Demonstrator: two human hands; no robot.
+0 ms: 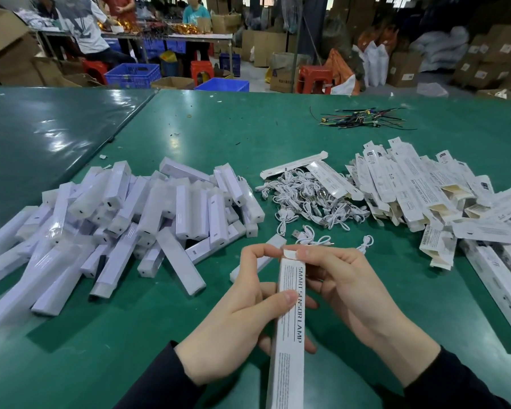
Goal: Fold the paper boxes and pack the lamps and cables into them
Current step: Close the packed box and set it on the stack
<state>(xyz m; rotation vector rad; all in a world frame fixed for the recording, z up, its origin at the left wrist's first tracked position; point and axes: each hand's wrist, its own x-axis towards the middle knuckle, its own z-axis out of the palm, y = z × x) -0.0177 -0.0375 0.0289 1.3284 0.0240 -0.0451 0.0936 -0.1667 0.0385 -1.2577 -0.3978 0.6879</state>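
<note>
Lamp box, printed "SMART SENSOR LAMP", stands lengthwise at lower centre, gripped by the left hand and right hand, whose fingertips pinch its top flap; best to crease that flap squarely before tucking.

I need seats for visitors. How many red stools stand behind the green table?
3. One red stool at left beneath a seated person, one in the middle beside blue crates, one at right near an orange bag. Others may be hidden behind people or boxes.
</note>
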